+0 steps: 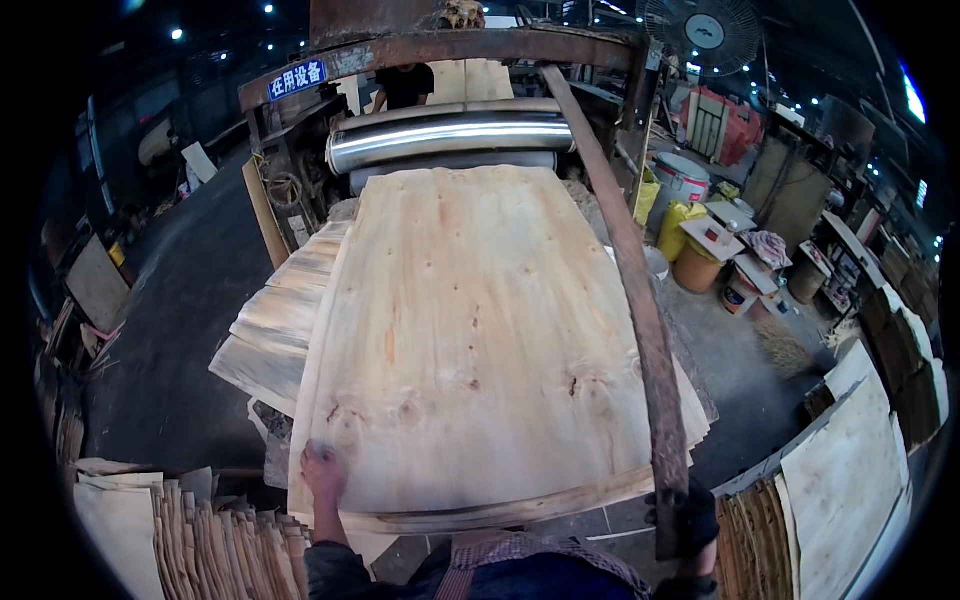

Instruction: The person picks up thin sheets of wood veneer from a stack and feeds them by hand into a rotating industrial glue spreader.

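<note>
A large pale wood veneer sheet (480, 330) lies on a stack in front of me, its far edge close to a shiny metal roller (450, 140). My bare left hand (322, 475) is on the sheet's near left corner; its fingers are blurred, so I cannot tell how they are bent. My right hand (690, 522), in a dark glove, is closed around the near end of a long brown wooden bar (635, 280). That bar slants over the sheet's right side, up to the rusty machine frame (480, 50).
Greyish veneer pieces (275, 315) stick out left of the stack. Bundled veneer stands at the near left (215, 530) and near right (840, 480). Drums and buckets (697, 265) stand at the right. Beyond the roller is another person (405, 87). A fan (703, 32) hangs at top right.
</note>
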